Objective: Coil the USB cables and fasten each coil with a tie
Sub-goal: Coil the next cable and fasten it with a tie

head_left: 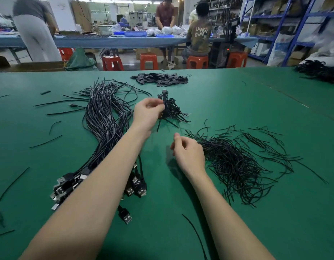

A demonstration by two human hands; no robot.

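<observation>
— Right now your left hand (149, 111) pinches a coiled cable (163, 105) over the small heap of finished coils (171, 111) at mid-table (228, 94); is it tied?
— You can't tell; blur hides the wrap. If its tie is loose, the coil may spring open when you drop it.
— And your right hand (187, 154)?
— Loosely curled, holding nothing, beside the ties (235, 162). Snatch there and you may lift several.

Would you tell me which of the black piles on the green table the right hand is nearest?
The loose tie pile right of the right hand; the cable bundle and far chip heap lie farther off.
</observation>
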